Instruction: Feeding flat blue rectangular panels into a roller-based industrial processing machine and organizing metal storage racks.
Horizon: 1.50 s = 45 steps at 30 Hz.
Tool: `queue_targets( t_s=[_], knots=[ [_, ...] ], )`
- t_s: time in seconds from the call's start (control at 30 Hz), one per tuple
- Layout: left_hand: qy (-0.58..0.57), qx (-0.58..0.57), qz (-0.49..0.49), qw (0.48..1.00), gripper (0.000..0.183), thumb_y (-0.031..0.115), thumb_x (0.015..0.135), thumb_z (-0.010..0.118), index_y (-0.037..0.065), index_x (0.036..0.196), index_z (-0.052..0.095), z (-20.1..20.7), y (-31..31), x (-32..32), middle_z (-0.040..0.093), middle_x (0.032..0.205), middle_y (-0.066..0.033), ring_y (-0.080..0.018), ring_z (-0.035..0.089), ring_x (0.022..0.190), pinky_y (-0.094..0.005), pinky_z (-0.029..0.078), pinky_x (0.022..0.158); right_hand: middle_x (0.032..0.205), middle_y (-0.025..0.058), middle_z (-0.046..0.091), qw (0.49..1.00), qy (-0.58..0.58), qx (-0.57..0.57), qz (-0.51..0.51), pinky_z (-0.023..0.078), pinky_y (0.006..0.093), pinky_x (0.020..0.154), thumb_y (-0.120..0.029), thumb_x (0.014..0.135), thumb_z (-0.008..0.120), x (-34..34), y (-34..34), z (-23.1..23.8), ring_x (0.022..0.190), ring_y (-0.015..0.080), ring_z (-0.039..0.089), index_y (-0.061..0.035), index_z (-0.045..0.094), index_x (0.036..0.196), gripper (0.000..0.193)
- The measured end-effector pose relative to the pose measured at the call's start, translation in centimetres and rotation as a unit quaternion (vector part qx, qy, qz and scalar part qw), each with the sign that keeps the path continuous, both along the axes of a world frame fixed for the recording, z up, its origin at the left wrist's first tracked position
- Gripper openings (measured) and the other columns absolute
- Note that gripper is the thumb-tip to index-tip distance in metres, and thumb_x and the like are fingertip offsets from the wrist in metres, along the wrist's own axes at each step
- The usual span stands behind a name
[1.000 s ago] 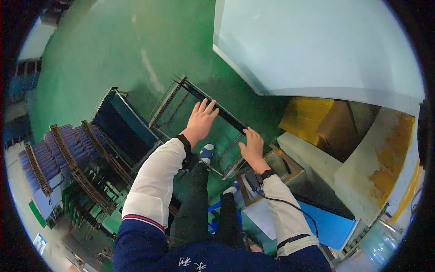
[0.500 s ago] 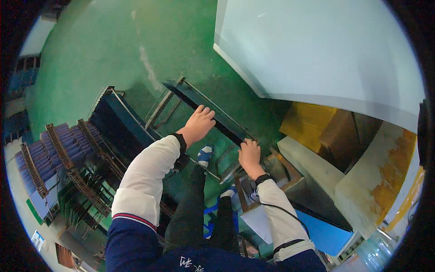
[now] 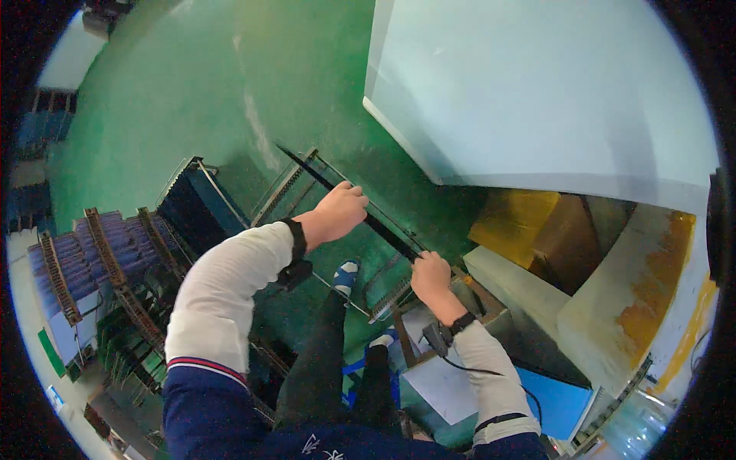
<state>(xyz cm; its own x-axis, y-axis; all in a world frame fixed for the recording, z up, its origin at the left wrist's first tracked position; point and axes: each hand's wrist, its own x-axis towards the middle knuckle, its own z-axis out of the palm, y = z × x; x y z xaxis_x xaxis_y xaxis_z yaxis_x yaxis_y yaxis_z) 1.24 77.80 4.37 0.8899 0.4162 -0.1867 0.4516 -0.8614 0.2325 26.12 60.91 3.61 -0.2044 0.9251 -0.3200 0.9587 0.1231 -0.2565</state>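
The left hand (image 3: 337,214) has its fingers bent closely over a long, thin, black flat panel (image 3: 391,237), at about the middle of its length. The right hand (image 3: 432,277) holds the same panel near its end, with fingers folded down, so both grips are narrow and have only the thickness of the panel between fingers and thumb; the left thumb is hidden from the view. The panel runs diagonally, seen almost on its edge, above an open metal frame rack with toothed side rails (image 3: 277,195), which stands on the green, smooth floor (image 3: 176,107) in front of the person. The far end of the panel reaches past the rail on the left. I cannot tell whether its lower edge touches the slots. Just left of this rack is another metal rack, filled with dark blue panels (image 3: 201,203).
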Motion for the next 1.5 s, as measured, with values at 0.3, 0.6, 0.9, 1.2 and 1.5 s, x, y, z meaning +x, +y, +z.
queue_targets(
  t_s=[0.3, 0.6, 0.9, 1.2, 1.5],
  knots=[
    [-0.048, -0.022, -0.086, 0.995, 0.006, 0.014, 0.064, 0.065, 0.014, 0.070, 0.064, 19.8, -3.6, -0.8, 0.055, 0.082, -0.0027, -0.0219, 0.053, 0.090, -0.0357, 0.041, 0.076, 0.092, 0.0123, 0.065, 0.998, 0.068, 0.003, 0.002, 0.048, 0.0427, 0.070, -0.015, 0.071, 0.066, 0.0, -6.0, 19.7, 0.084, 0.0304, 0.059, -0.0014, 0.066, 0.073, 0.013],
    [-0.010, -0.023, -0.221, 0.975, 0.007, 0.013, 0.061, 0.063, 0.012, 0.067, 0.060, 39.2, -14.3, 4.8, 0.053, 0.078, -0.0049, -0.0257, 0.054, 0.083, -0.0390, 0.044, 0.073, 0.077, 0.0116, 0.058, 0.992, 0.120, -0.008, -0.027, 0.049, 0.0436, 0.065, -0.016, 0.070, 0.061, 3.6, -20.3, 38.2, 0.077, 0.0308, 0.059, -0.0051, 0.059, 0.063, 0.012],
    [-0.005, -0.070, -0.395, 0.916, 0.006, 0.013, 0.067, 0.063, 0.011, 0.071, 0.058, 40.9, -32.4, 20.5, 0.053, 0.077, -0.0070, -0.0285, 0.056, 0.081, -0.0420, 0.046, 0.071, 0.077, 0.0128, 0.062, 0.983, 0.026, -0.132, -0.122, 0.051, 0.0460, 0.064, -0.019, 0.073, 0.060, 14.1, -42.8, 41.7, 0.075, 0.0332, 0.062, -0.0046, 0.063, 0.068, 0.015],
    [-0.065, -0.025, -0.486, 0.871, 0.011, 0.019, 0.076, 0.062, 0.008, 0.075, 0.059, 37.9, -47.8, 36.0, 0.056, 0.082, -0.0099, -0.0316, 0.057, 0.081, -0.0440, 0.048, 0.071, 0.079, 0.0129, 0.066, 0.963, -0.059, -0.088, -0.246, 0.053, 0.0471, 0.067, -0.032, 0.080, 0.065, 25.2, -60.6, 43.1, 0.078, 0.0350, 0.065, -0.0074, 0.069, 0.079, 0.025],
    [-0.037, 0.027, -0.430, 0.902, 0.014, 0.021, 0.081, 0.063, 0.007, 0.081, 0.065, 34.7, -57.0, 49.0, 0.060, 0.087, -0.0104, -0.0313, 0.060, 0.088, -0.0441, 0.050, 0.073, 0.119, 0.0104, 0.058, 0.918, -0.149, 0.010, -0.366, 0.044, 0.0445, 0.093, -0.029, 0.077, 0.069, 36.6, -68.6, 36.4, 0.114, 0.0307, 0.052, -0.0085, 0.071, 0.086, 0.023]
  ],
)
